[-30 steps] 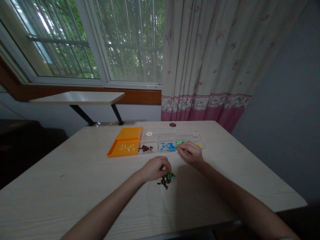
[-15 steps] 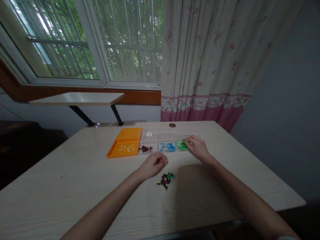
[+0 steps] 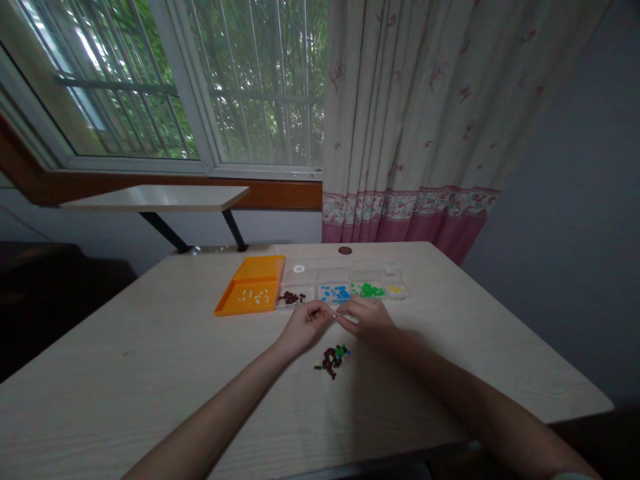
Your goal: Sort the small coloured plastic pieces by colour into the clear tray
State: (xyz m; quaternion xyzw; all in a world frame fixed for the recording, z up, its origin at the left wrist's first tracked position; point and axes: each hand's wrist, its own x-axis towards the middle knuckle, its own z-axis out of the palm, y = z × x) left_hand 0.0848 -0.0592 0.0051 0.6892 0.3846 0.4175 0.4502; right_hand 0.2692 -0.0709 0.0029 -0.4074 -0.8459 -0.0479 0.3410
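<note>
My left hand (image 3: 303, 325) and my right hand (image 3: 366, 315) meet fingertip to fingertip above the table (image 3: 150, 373), both pinched; what they hold is too small to make out. Just below them lies a small pile of mixed beads (image 3: 333, 358), mostly dark brown with some green and blue. Behind the hands stands a clear divided tray (image 3: 345, 288) with brown beads (image 3: 291, 298), blue beads (image 3: 335, 292), green beads (image 3: 371, 291) and yellow beads (image 3: 395, 289) in separate compartments.
An orange lid (image 3: 251, 290) with a few white beads lies left of the tray. A round hole (image 3: 345, 251) marks the table's far edge. A narrow bench (image 3: 155, 197) stands under the window; a curtain (image 3: 415, 120) hangs at the back right.
My right hand has drawn back from the green compartment toward the middle. My left hand has lifted off the bead pile and moved up to meet it.
</note>
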